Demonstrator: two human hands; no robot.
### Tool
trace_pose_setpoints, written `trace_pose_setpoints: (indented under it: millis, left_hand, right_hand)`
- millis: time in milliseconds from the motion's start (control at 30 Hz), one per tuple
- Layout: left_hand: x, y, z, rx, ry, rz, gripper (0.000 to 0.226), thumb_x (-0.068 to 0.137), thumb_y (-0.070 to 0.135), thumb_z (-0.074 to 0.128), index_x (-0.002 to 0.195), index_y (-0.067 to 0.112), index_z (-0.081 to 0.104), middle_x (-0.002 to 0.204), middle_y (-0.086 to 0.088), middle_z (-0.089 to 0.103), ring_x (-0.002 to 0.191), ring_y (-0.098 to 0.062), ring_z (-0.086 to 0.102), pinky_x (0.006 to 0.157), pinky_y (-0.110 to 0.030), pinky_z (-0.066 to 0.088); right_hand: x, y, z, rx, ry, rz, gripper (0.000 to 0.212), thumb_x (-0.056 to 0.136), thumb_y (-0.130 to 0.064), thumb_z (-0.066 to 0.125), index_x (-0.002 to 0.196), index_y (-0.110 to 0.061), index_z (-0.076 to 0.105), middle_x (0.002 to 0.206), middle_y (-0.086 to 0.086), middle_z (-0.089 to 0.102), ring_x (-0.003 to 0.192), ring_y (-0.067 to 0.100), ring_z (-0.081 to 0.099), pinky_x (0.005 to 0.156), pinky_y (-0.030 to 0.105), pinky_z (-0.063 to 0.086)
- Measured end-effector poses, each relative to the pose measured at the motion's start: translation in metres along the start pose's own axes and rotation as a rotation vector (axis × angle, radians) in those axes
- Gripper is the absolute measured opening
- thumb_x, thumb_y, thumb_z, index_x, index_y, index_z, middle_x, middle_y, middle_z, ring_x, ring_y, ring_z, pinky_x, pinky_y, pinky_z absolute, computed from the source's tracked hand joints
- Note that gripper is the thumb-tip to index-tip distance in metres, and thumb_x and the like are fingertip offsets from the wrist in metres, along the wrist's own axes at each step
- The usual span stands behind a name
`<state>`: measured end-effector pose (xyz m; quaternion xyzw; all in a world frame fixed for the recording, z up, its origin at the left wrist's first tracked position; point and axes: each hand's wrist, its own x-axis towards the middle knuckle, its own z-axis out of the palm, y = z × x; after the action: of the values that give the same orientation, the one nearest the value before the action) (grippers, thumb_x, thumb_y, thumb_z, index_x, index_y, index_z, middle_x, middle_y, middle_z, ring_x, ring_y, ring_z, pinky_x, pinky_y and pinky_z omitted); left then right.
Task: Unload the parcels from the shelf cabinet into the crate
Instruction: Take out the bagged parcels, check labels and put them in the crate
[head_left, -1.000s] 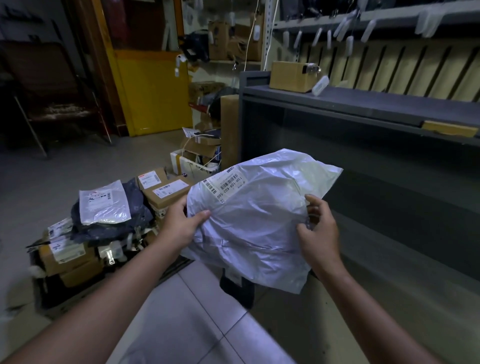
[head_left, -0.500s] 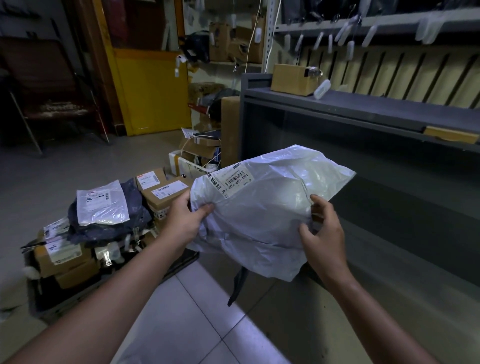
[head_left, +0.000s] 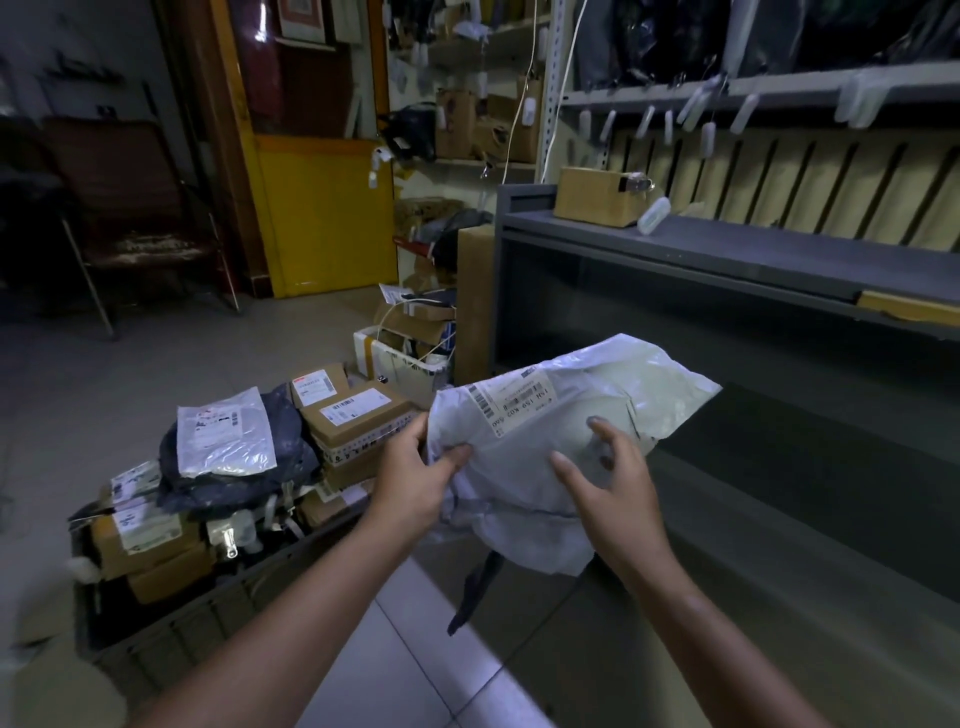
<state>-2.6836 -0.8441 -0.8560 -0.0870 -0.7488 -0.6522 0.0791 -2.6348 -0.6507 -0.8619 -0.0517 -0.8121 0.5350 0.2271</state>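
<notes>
We hold the bag (head_left: 545, 457) in the air between the cabinet (head_left: 727, 249) and the crate (head_left: 171, 634); our left hand (head_left: 415, 478) pinches its left edge, grip closed on the film; our right hand (head_left: 608, 483) is spread, fingers open, at most brushing the bag, not clasping it. One pinch on slick plastic may slip, we judge, and drop the bag on the floor (head_left: 426, 670); the crate is heaped, so a careless toss could slide off the pile.
</notes>
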Motion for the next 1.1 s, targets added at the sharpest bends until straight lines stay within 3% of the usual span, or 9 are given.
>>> trace_pose_setpoints:
  millis: [133,233,367,467,633,767,867,1000,1100]
  left_hand:
    - [-0.013,0.005,0.014,-0.061,-0.131,-0.013,0.04,0.092,0.011,0.066,0.121,0.037,0.058,0.114,0.012,0.069,0.108,-0.005,0.064,0.08,-0.026,0.058]
    - [-0.021,0.006,0.025,-0.13,-0.21,-0.024,0.039,0.092,0.01,0.067,0.122,0.033,0.061,0.113,0.01,0.072,0.108,-0.008,0.067,0.084,-0.032,0.058]
    - [-0.026,0.006,0.038,-0.169,-0.283,0.03,0.042,0.092,0.001,0.063,0.127,0.023,0.06,0.117,0.006,0.071,0.11,-0.007,0.066,0.088,-0.027,0.057]
    - [-0.024,0.002,0.043,-0.13,-0.334,0.041,0.046,0.09,0.005,0.068,0.129,0.027,0.059,0.127,0.002,0.064,0.116,-0.011,0.063,0.096,-0.04,0.055]
    - [-0.018,0.003,0.047,0.067,-0.375,0.162,0.053,0.085,0.034,0.073,0.135,0.04,0.056,0.148,0.026,0.033,0.133,-0.001,0.043,0.104,-0.031,0.046]
    - [-0.011,0.005,0.048,0.235,-0.341,0.152,0.045,0.076,0.068,0.057,0.117,0.05,0.063,0.149,0.02,0.032,0.139,-0.012,0.036,0.108,-0.049,0.042]
    - [-0.001,0.005,0.045,0.21,-0.229,0.109,0.034,0.083,0.053,0.052,0.104,0.032,0.07,0.129,0.012,0.049,0.128,-0.016,0.044,0.107,-0.05,0.041]
    - [0.002,0.003,0.039,0.363,-0.08,0.13,0.008,0.096,0.024,0.054,0.104,0.024,0.052,0.113,0.004,0.056,0.108,-0.017,0.054,0.092,-0.049,0.051]
    - [-0.002,0.008,0.037,0.351,0.057,0.155,0.046,0.089,0.021,0.069,0.114,0.032,0.031,0.104,0.004,0.06,0.09,-0.013,0.062,0.074,-0.045,0.059]
  right_hand:
    - [-0.007,-0.033,0.008,0.301,-0.149,0.1,0.062,0.083,-0.034,0.077,0.137,-0.032,0.045,0.119,-0.026,0.055,0.11,-0.007,0.055,0.101,0.04,0.052]
    - [-0.009,-0.043,0.011,0.402,-0.191,0.135,0.076,0.082,-0.026,0.079,0.146,-0.024,0.038,0.114,-0.026,0.055,0.097,-0.013,0.063,0.089,0.029,0.058]
    - [-0.008,-0.042,0.011,0.401,-0.175,0.151,0.084,0.078,-0.024,0.084,0.147,-0.027,0.037,0.118,-0.017,0.06,0.109,0.008,0.066,0.089,0.034,0.059]
    - [-0.004,-0.037,0.009,0.377,-0.136,0.142,0.071,0.081,-0.015,0.079,0.142,-0.024,0.045,0.121,-0.004,0.066,0.109,0.012,0.067,0.088,0.035,0.06]
    - [0.0,-0.03,0.005,0.381,-0.07,0.059,0.043,0.088,0.003,0.063,0.127,-0.015,0.062,0.109,-0.001,0.074,0.102,0.01,0.071,0.086,0.034,0.06]
    - [0.005,-0.027,0.001,0.347,-0.056,0.024,0.041,0.088,0.008,0.053,0.119,-0.015,0.068,0.105,0.002,0.076,0.101,0.018,0.072,0.09,0.047,0.058]
    - [0.009,-0.026,0.0,0.287,-0.046,-0.017,0.039,0.088,0.007,0.052,0.114,-0.017,0.07,0.102,0.0,0.076,0.1,0.018,0.072,0.091,0.05,0.057]
    - [0.006,-0.031,0.001,0.223,-0.092,-0.062,0.042,0.088,0.007,0.051,0.115,-0.019,0.071,0.1,-0.004,0.076,0.095,0.012,0.072,0.084,0.044,0.06]
    - [0.004,-0.036,0.002,0.208,-0.113,-0.09,0.042,0.087,0.005,0.052,0.115,-0.019,0.072,0.099,-0.005,0.076,0.094,0.012,0.072,0.081,0.044,0.06]
